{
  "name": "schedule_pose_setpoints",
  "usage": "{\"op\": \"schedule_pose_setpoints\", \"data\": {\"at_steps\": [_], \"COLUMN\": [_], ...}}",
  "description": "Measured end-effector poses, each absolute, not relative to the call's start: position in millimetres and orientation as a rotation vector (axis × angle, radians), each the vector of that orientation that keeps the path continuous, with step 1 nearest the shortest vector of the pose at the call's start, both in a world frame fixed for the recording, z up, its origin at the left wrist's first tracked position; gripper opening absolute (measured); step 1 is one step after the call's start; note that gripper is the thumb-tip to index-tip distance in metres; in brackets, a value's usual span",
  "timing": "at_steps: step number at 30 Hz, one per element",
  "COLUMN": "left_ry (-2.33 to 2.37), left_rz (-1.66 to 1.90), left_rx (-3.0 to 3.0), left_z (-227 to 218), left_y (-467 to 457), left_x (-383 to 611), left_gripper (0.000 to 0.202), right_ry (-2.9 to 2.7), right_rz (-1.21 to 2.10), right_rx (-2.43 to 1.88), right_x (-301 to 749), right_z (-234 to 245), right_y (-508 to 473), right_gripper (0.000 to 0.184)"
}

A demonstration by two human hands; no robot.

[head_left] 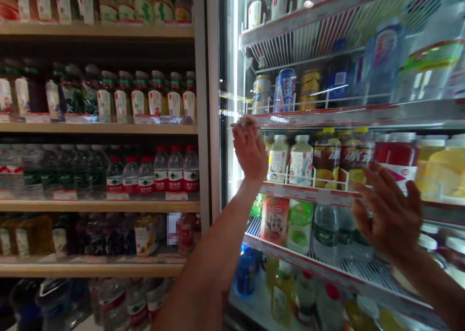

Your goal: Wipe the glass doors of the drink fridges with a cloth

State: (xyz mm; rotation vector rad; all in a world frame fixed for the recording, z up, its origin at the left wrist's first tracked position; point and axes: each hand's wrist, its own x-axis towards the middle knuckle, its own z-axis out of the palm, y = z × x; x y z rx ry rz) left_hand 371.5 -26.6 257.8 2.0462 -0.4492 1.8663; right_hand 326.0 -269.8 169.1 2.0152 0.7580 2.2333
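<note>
My left forearm point(207, 268) leads to my left hand point(251, 149), grip unclear, just left of upright tea bottles point(278, 160), my right hand point(390, 212) splayed, empty.

Glossy plstc btls point(326, 224), wd shelf point(98, 206)

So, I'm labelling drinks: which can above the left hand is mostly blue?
The middle can, between the pale can and gold can; only its body is mostly blue.

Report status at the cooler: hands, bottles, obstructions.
Left hand near light strip, grip unclear. Right hand spread open. Yellow-capped bottles upright, right hand partly blocking one.
</note>
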Motion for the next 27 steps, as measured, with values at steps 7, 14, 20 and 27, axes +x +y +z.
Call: {"op": "schedule_pose_setpoints", "data": {"at_steps": [7, 14, 20, 27], "left_ry": [-0.790, -0.680, -0.694, -1.050], "left_rz": [1.902, 2.057, 2.102, 2.135], "left_rx": [2.171, 1.978, 1.832, 1.840], "left_z": [227, 207, 204, 185], "left_y": [-19, 6, 32, 11], "left_x": [368, 380, 381, 382], "left_gripper": [0.043, 0.043, 0.043, 0.046], "right_ry": [0.712, 0.379, 0.386, 0.589], "right_rz": [2.289, 2.338, 2.350, 2.256], "right_rx": [2.146, 2.390, 2.371, 2.013], "right_x": [321, 305, 310, 328], "right_z": [165, 167, 165, 164], "right_y": [-268, -244, -248, -272], "right_gripper": [0.024, 0.012, 0.013, 0.020]}}
